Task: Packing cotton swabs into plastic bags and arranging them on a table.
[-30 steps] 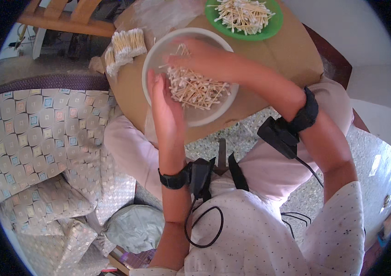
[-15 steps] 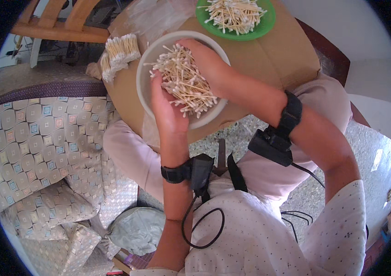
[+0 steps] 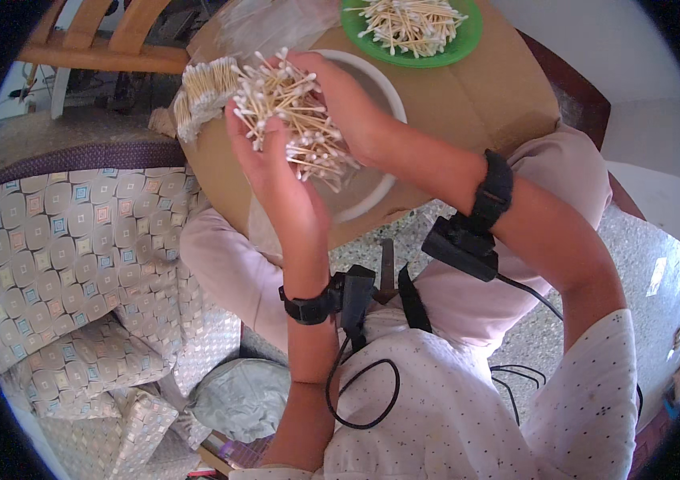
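Note:
A big loose bunch of cotton swabs (image 3: 292,112), with white tips and pale wooden sticks, is cupped between my two hands above a white bowl (image 3: 388,88). My left hand (image 3: 276,172) supports the bunch from the near left side, its thumb laid over some sticks. Along the right and far side curls my right hand (image 3: 340,100), its far fingers partly hidden by the swabs. Much of the bowl's inside is covered by my hands and the bunch.
A green plate (image 3: 468,44) piled with swabs stands at the far right of the cardboard-topped table (image 3: 468,104). Bundled swabs (image 3: 205,92) lie left of the bowl, near clear plastic wrapping (image 3: 276,32). A wooden chair (image 3: 108,52) and patterned cushions (image 3: 76,248) are to the left.
Both hands have lifted the bunch of swabs up out of the bowl and shifted it a little to the left. The plate and bundles stay in place.

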`<state>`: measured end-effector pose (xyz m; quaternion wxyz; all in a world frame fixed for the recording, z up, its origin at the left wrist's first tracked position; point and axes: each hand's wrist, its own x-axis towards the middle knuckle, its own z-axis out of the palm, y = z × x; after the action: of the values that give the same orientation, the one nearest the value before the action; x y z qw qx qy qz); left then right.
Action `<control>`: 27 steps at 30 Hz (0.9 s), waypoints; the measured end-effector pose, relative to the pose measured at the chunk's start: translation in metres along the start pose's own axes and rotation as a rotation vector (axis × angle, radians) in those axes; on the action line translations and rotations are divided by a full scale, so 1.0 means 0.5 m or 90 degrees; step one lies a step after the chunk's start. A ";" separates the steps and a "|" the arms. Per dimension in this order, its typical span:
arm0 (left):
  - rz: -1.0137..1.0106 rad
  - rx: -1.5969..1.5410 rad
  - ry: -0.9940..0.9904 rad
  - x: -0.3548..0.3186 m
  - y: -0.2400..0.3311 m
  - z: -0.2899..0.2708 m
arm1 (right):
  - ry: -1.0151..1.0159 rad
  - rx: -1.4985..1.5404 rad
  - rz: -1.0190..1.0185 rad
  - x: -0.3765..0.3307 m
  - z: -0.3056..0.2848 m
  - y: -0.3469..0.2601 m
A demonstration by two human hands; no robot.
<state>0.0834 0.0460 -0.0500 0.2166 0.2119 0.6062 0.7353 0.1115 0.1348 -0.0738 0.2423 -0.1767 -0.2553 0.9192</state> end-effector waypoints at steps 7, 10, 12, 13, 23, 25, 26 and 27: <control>0.107 -0.052 -0.054 0.001 0.022 -0.004 | -0.142 -0.026 -0.087 -0.011 0.036 -0.044; 0.114 -0.072 -0.051 0.001 0.028 -0.006 | -0.233 -0.126 -0.179 -0.008 0.039 -0.048; 0.132 -0.043 -0.046 0.000 0.040 -0.004 | -0.268 -0.173 -0.202 -0.013 0.048 -0.057; 0.150 -0.016 -0.040 0.000 0.042 -0.003 | -0.270 -0.148 -0.194 -0.020 0.052 -0.059; 0.221 0.081 -0.073 -0.005 0.050 0.009 | -0.252 -0.270 -0.404 -0.013 0.051 -0.052; 0.248 0.113 -0.073 -0.002 0.053 0.004 | -0.256 -0.287 -0.418 -0.016 0.051 -0.057; 0.246 0.113 -0.075 -0.002 0.054 0.002 | -0.257 -0.306 -0.432 -0.017 0.047 -0.057; 0.243 0.119 -0.069 -0.004 0.057 0.001 | -0.255 -0.306 -0.432 -0.015 0.045 -0.057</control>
<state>0.0837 0.0404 -0.0221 0.0850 0.3809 0.6082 0.6912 0.1176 0.1435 -0.0384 0.4274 0.0471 -0.5464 0.7188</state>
